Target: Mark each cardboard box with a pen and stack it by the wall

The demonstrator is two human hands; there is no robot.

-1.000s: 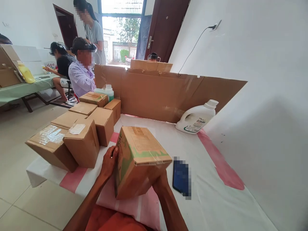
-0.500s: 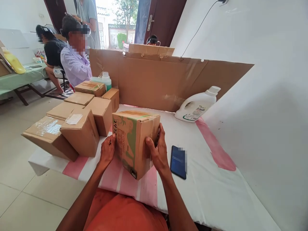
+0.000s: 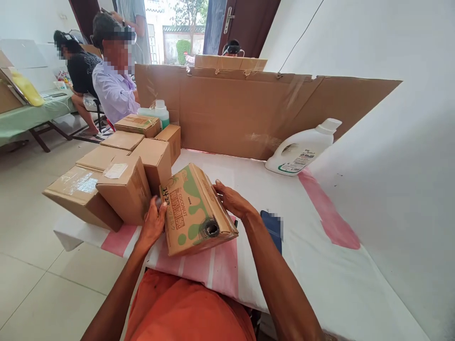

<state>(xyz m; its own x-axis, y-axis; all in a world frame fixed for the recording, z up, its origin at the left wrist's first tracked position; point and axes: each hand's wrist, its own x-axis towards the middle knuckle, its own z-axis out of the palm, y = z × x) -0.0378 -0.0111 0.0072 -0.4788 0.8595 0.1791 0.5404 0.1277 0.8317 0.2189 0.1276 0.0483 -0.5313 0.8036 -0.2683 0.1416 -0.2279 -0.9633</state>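
A brown cardboard box (image 3: 190, 213) with green splashes, COCONUT lettering and handwritten digits is tilted over the table's near edge. Near its lower right corner is a dark round hole (image 3: 211, 228) ringed by black scribble. My left hand (image 3: 154, 222) grips the box's left edge, fingers partly hidden. Along the right side, my right hand (image 3: 232, 199) presses its fingers against the cardboard. The tip of a small dark object (image 3: 236, 223) shows between the box and my right wrist; its kind is unclear. A dark blue phone (image 3: 272, 229) lies beyond my right forearm, partly covered by it.
Several plain cardboard boxes (image 3: 126, 184) stand grouped at the left. Behind them is a bottle of green liquid (image 3: 161, 113). A white detergent jug (image 3: 302, 149) leans near the wall. A cardboard partition (image 3: 231, 113) crosses the table's back; other people (image 3: 115, 90) sit beyond.
The box has turned and tipped, so its printed face and the hole now show more fully. My right hand has shifted up along its side, and my forearm now overlaps the phone.
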